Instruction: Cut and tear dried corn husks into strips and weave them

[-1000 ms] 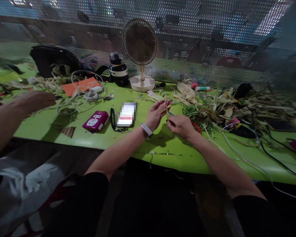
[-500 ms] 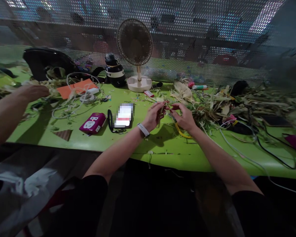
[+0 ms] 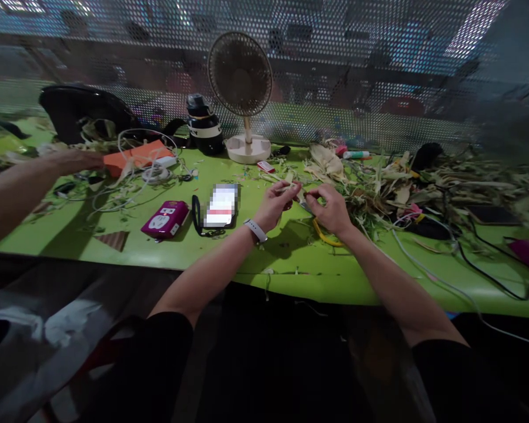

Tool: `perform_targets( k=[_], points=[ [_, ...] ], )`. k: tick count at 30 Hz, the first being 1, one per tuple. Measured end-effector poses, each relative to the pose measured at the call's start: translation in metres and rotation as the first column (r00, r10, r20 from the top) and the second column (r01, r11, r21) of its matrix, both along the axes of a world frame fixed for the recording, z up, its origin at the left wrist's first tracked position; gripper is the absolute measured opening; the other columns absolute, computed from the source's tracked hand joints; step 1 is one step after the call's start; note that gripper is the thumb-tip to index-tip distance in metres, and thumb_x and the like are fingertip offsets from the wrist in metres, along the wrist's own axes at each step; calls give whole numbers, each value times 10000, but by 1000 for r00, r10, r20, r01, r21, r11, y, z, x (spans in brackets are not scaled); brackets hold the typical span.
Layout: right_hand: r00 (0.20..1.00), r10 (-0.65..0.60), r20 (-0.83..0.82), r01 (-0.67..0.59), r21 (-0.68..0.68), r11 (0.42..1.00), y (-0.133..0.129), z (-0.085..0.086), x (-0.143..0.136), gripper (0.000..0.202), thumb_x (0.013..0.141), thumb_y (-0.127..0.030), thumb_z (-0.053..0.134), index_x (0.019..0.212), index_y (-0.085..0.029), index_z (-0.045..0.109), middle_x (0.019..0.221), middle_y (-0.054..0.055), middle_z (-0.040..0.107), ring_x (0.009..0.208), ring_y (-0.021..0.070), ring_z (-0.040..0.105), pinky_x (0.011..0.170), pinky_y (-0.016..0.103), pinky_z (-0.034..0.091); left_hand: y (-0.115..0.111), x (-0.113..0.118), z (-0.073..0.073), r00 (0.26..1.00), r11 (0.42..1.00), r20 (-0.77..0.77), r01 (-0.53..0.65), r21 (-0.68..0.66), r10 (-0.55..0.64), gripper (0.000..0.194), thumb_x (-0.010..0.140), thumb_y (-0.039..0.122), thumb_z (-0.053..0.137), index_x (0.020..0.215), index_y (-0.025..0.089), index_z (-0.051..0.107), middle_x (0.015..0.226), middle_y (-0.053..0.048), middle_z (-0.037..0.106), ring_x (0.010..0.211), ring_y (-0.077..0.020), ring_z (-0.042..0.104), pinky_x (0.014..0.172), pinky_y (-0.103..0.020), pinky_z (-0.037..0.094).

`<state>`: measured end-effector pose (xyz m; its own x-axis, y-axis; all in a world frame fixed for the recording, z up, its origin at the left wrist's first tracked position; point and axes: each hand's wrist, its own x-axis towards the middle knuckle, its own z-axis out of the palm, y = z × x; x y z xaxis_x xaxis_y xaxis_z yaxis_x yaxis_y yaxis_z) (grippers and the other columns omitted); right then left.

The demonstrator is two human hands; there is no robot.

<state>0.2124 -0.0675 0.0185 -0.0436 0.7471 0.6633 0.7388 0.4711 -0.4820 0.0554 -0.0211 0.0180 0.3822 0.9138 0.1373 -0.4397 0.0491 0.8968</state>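
Observation:
In the middle of the green table, my left hand (image 3: 274, 205) is closed on a pale strip of plant husk (image 3: 291, 185). A light band circles that wrist. My right hand (image 3: 328, 210) is close beside it, thumb and fingertips pinched together near the strip's end; what they hold is too small to make out. Beneath my right hand lies a tool with a yellow handle (image 3: 327, 236), its grey part partly hidden by the fingers. A pile of dried husks and green trimmings (image 3: 379, 197) spreads just to the right.
A phone with a lit screen (image 3: 221, 205) and a purple socket block (image 3: 165, 220) lie left of my hands. Behind stand a fan (image 3: 242, 76) and a black bottle (image 3: 205, 129). At left, a co-worker's hand (image 3: 83, 160) is by an orange sheet (image 3: 136, 155). Cables cross the right side.
My left hand has turned a little, and the pale strip now shows across its fingertips. My right hand has barely moved. The co-worker's hand has moved right, up to the orange sheet.

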Motion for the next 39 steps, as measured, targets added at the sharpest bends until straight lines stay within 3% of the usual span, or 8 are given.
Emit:
perform_targets(
  k=[5, 13, 16, 19, 23, 28, 33, 39],
  points=[
    [1000, 4, -15, -6, -108, 994, 0, 3, 2, 228, 913, -395, 495, 793, -208, 546, 746, 45, 634, 681, 182, 569, 651, 306, 416, 2, -2, 2, 975, 992, -200, -80, 95, 98, 223, 775, 347, 743, 775, 150, 638, 714, -21, 717, 519, -52, 575, 456, -170, 322],
    [994, 84, -68, -98, -260, 961, -1, 14, 7, 208, 857, -364, 543, 721, -205, 546, 677, 21, 625, 652, 172, 552, 663, 314, 427, 5, -7, 8, 982, 989, -161, -77, 129, 97, 257, 753, 348, 758, 682, 155, 605, 661, -13, 694, 466, -45, 515, 485, -187, 385],
    [971, 55, -233, -128, -311, 942, 0, 17, 11, 235, 820, -400, 580, 699, -198, 579, 693, 16, 629, 691, 174, 564, 698, 322, 459, 5, -8, 6, 979, 988, -203, 24, 153, 8, 252, 759, 374, 748, 709, 154, 635, 628, -6, 668, 430, -33, 451, 441, -185, 327],
    [883, 39, -468, -233, -365, 901, 2, 16, 10, 339, 829, -515, 580, 718, -198, 622, 750, 28, 653, 794, 191, 602, 790, 345, 495, 1, -9, 3, 952, 965, -257, 210, 155, -166, 245, 740, 389, 760, 776, 161, 679, 591, 8, 632, 426, -30, 404, 426, -183, 287],
    [673, 74, -736, -539, -419, 730, 3, 12, 1, 455, 784, -640, 614, 674, -199, 612, 584, -8, 537, 620, 159, 564, 675, 336, 535, -7, -8, -1, 883, 912, -273, 408, 45, -381, 278, 664, 351, 813, 840, 162, 709, 646, 2, 635, 502, -47, 483, 451, -173, 311],
    [489, -39, -872, -554, -345, 757, 4, 12, -8, 347, 625, -475, 829, 753, -175, 708, 705, 6, 664, 526, 77, 501, 487, 219, 463, -12, -4, -1, 874, 890, -170, 444, -102, -455, 316, 769, 446, 711, 773, 131, 684, 576, -10, 602, 450, -47, 454, 419, -178, 276],
    [458, -60, -887, -575, -347, 741, 3, 13, -9, 343, 609, -462, 853, 720, -168, 717, 635, -2, 660, 443, 50, 467, 384, 189, 400, -14, -3, 0, 861, 879, -180, 461, -120, -476, 260, 785, 366, 718, 710, 123, 664, 516, 5, 569, 394, -23, 370, 403, -174, 236],
    [502, -19, -865, -584, -355, 730, -2, 13, -11, 392, 653, -545, 805, 716, -175, 692, 589, -20, 622, 377, 44, 431, 304, 195, 328, -19, -4, 0, 810, 840, -221, 523, -145, -543, 228, 774, 357, 725, 746, 133, 695, 518, 1, 586, 387, -23, 354, 391, -172, 224]
  ],
)
